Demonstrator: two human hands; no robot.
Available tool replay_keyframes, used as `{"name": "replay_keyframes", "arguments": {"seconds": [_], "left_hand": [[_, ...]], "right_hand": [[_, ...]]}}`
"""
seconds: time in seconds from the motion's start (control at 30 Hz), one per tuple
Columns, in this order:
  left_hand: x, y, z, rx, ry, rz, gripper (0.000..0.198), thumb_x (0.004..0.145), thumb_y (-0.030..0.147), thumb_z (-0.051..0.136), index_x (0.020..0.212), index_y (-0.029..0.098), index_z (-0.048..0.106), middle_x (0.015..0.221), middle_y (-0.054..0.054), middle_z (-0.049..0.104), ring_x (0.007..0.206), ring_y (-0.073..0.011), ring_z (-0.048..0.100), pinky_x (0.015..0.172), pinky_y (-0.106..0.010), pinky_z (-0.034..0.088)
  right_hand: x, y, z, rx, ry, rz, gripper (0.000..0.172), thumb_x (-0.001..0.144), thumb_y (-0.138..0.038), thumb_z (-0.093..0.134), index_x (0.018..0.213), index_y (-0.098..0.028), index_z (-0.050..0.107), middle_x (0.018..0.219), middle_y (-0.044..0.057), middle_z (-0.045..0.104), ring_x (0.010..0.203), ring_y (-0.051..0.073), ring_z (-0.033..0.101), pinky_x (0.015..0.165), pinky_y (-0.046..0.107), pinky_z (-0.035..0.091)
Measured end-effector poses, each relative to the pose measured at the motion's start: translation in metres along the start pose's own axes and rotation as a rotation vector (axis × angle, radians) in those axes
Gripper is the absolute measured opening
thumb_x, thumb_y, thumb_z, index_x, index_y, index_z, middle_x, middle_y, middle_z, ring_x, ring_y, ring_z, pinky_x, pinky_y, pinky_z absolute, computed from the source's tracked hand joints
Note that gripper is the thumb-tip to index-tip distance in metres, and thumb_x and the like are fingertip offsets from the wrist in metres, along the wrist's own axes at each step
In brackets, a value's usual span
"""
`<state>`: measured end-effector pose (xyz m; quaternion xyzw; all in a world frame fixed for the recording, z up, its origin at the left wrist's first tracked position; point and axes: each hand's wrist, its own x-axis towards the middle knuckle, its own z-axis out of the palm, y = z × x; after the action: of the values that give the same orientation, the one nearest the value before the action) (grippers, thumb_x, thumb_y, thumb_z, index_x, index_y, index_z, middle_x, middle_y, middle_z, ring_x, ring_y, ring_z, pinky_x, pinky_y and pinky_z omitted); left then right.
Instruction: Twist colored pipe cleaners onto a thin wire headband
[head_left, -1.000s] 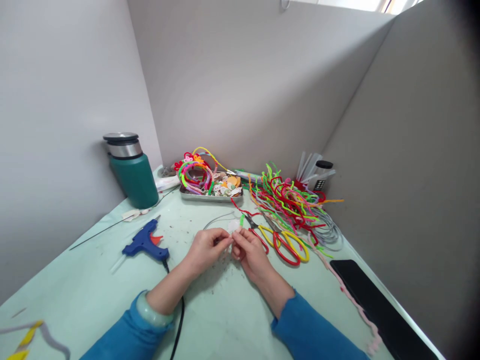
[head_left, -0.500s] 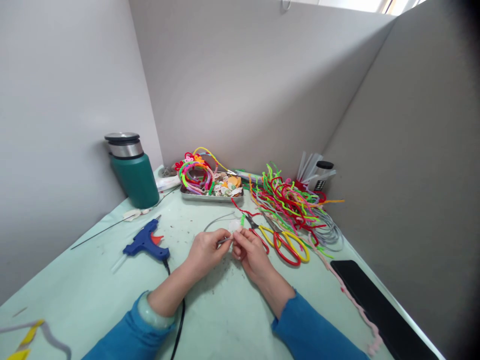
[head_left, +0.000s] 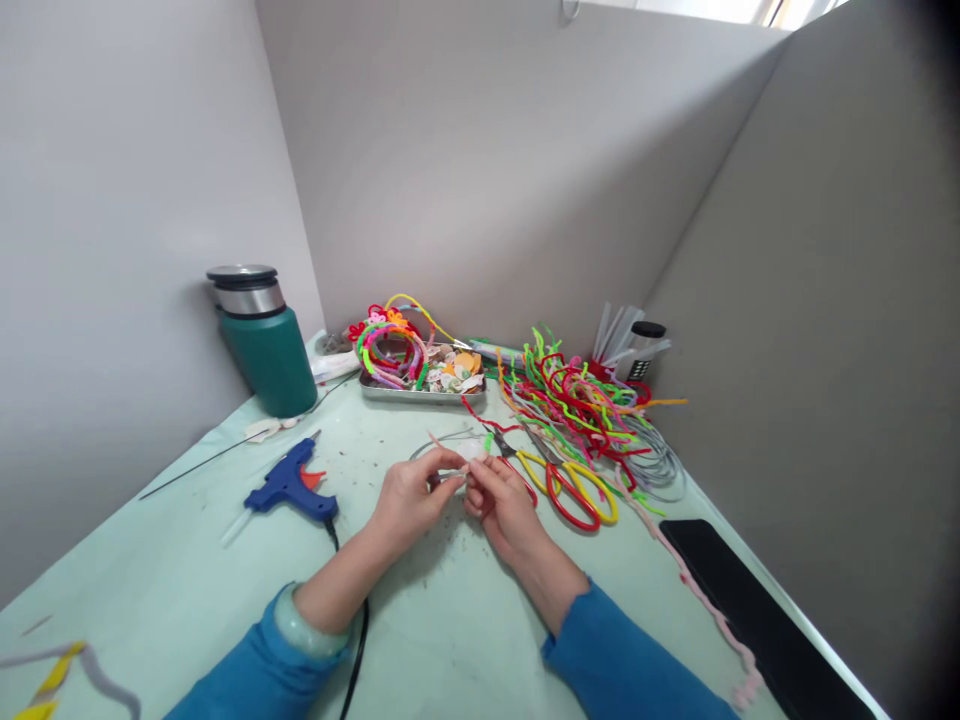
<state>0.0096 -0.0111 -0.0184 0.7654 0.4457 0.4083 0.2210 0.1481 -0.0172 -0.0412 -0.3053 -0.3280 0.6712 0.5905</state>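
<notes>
My left hand [head_left: 411, 496] and my right hand [head_left: 501, 503] meet over the middle of the pale green table [head_left: 187, 580]. Both pinch a small pale craft piece [head_left: 466, 455] with a thin pink stick poking up and left from it. A thin grey wire [head_left: 439, 438] curves on the table just behind my fingers. Two pairs of scissors, one red [head_left: 571, 498] and one yellow [head_left: 592, 490], lie just right of my right hand. A blue glue gun [head_left: 289, 485] rests left of my left hand, its black cord running under my left forearm.
A green flask [head_left: 264, 340] stands at the back left. A metal tray [head_left: 420, 392] of coloured hoops and scraps sits at the back. A heap of pipe cleaners [head_left: 581, 400] lies at the right, a black phone [head_left: 750, 610] near the right edge. Partition walls enclose the table.
My fingers have shifted slightly on the small piece, and the thin pink stick now pokes up past my left fingers. Both arms stay in place.
</notes>
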Motion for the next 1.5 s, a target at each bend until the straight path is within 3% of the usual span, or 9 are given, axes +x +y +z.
{"name": "replay_keyframes", "arguments": {"seconds": [0.1,0.27,0.67,1.07,1.2,1.5], "left_hand": [[0.001,0.001,-0.001,-0.097,-0.018,-0.011,0.016,0.079,0.027,0.053,0.09,0.019,0.063,0.087,-0.003,0.069,0.078,-0.0146,0.064,0.062,-0.02,0.047],[0.002,0.001,0.0,-0.158,0.037,-0.006,0.012,0.079,0.025,0.054,0.085,0.018,0.062,0.082,-0.002,0.068,0.075,-0.0128,0.063,0.069,-0.021,0.048],[0.0,-0.003,0.0,0.119,0.14,0.086,0.005,0.079,0.02,0.054,0.078,0.018,0.059,0.078,-0.002,0.066,0.078,-0.0159,0.059,0.075,-0.028,0.044],[0.004,-0.008,-0.001,0.2,-0.019,0.064,0.018,0.081,0.031,0.052,0.083,0.021,0.067,0.08,-0.002,0.069,0.076,-0.0175,0.06,0.076,-0.029,0.042],[0.005,-0.01,0.0,0.086,-0.03,0.041,0.021,0.081,0.032,0.052,0.089,0.021,0.068,0.086,-0.002,0.07,0.079,-0.0156,0.061,0.073,-0.024,0.043],[0.005,-0.006,0.002,-0.087,-0.018,-0.044,0.019,0.079,0.032,0.056,0.078,0.017,0.068,0.081,-0.002,0.07,0.076,-0.0147,0.063,0.069,-0.021,0.045]], "right_hand": [[0.0,0.0,0.0,0.009,0.007,-0.006,0.02,0.069,-0.032,0.068,0.072,-0.016,0.057,0.058,-0.005,0.047,0.042,0.004,0.036,0.041,0.018,0.028],[0.0,0.001,0.0,0.025,0.007,0.002,0.02,0.068,-0.032,0.069,0.073,-0.017,0.056,0.058,-0.005,0.048,0.042,0.004,0.036,0.04,0.018,0.028],[0.001,0.004,0.001,0.026,-0.006,-0.021,0.018,0.073,-0.032,0.066,0.073,-0.016,0.057,0.058,-0.005,0.046,0.043,0.004,0.039,0.039,0.017,0.029],[0.004,0.005,-0.002,0.103,0.028,-0.021,0.019,0.072,-0.03,0.068,0.07,-0.016,0.054,0.055,-0.006,0.046,0.042,0.004,0.036,0.039,0.017,0.029],[0.004,0.005,-0.002,0.087,0.02,-0.017,0.019,0.072,-0.029,0.067,0.069,-0.016,0.054,0.057,-0.006,0.047,0.042,0.004,0.037,0.039,0.017,0.029],[0.002,0.004,-0.002,0.053,-0.012,-0.007,0.019,0.072,-0.032,0.067,0.071,-0.016,0.056,0.058,-0.006,0.047,0.042,0.004,0.037,0.04,0.017,0.029]]}}
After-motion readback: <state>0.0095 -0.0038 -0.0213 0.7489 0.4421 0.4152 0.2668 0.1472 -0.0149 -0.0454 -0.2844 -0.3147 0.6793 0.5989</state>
